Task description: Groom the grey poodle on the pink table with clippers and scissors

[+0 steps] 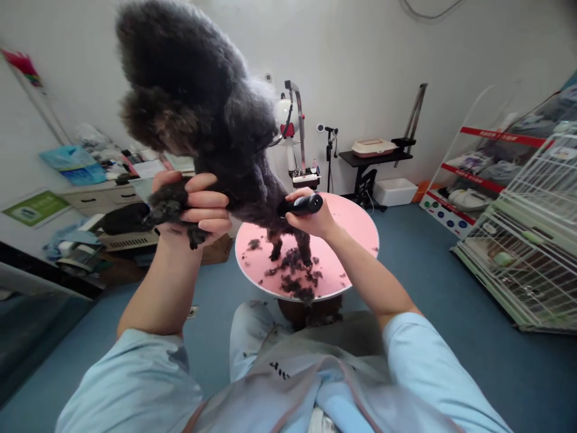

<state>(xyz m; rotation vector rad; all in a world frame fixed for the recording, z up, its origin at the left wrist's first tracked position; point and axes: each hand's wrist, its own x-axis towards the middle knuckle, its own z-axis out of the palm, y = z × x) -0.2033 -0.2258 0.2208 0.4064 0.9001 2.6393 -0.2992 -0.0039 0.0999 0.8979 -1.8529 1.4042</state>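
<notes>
A dark grey, fluffy poodle-like dog (243, 174) stands reared up, its hind feet on a round pink table (349, 228). My left hand (202, 204) is closed around the dog's front legs, with a paw (169, 203) sticking out past the fingers. In my right hand (315, 219) is a black hair clipper (304, 205), its front end against the dog's flank near the hind leg. The clipper's blade is hidden by the coat. Loose tufts of dark hair (295, 267) lie scattered on the tabletop around the hind feet.
Behind the table stand a dryer on a stand (285, 117) and a black side table (378, 157) bearing a beige tray. Wire cages (532, 240) and a red-and-white shelf rack (478, 174) are at the right. A cluttered drawer counter (106, 195) runs along the left.
</notes>
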